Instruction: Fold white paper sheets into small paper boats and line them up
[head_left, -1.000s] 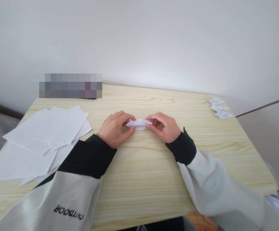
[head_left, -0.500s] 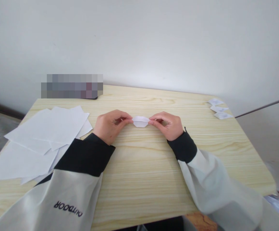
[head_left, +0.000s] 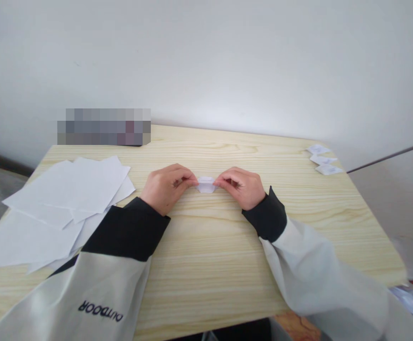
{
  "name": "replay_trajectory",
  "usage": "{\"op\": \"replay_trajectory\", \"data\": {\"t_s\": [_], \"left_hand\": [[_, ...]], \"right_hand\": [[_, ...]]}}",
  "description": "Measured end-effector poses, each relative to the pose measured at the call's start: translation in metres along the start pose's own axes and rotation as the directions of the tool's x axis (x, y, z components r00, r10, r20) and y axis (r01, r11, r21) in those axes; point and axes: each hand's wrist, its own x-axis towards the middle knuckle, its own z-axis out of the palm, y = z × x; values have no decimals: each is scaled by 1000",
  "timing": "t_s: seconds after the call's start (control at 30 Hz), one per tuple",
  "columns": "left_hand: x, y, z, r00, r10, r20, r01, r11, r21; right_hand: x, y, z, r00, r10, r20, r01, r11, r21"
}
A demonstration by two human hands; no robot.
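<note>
A small folded piece of white paper [head_left: 206,185] is stretched between my two hands over the middle of the table. My left hand [head_left: 169,187] pinches its left end between thumb and fingers. At the opposite end, my right hand [head_left: 241,187] has the paper's right tip in a similar pinch. A crease runs across the paper, and its tips are hidden under my fingertips.
Loose white paper sheets [head_left: 67,189] lie overlapped on the left of the wooden table [head_left: 206,265]. Several small folded papers [head_left: 322,160] rest near the right back edge. A blurred-out object [head_left: 103,128] is at the back left, by the wall [head_left: 227,61].
My hands have come slightly closer together, the right one moving left. The folded paper sits a little lower in view and shows less width between my fingers.
</note>
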Motion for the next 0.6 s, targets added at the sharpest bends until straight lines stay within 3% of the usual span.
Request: {"op": "replay_trajectory", "data": {"t_s": [0.3, 0.6], "left_hand": [[-1, 7, 1, 1000, -26, 10, 25, 998, 50], [-2, -1, 7, 990, 139, 35, -141, 988, 65]], "right_hand": [[1, 1, 0, 999, 9, -32, -7, 999, 52], [-2, -2, 4, 999, -6, 40, 3, 997, 75]]}}
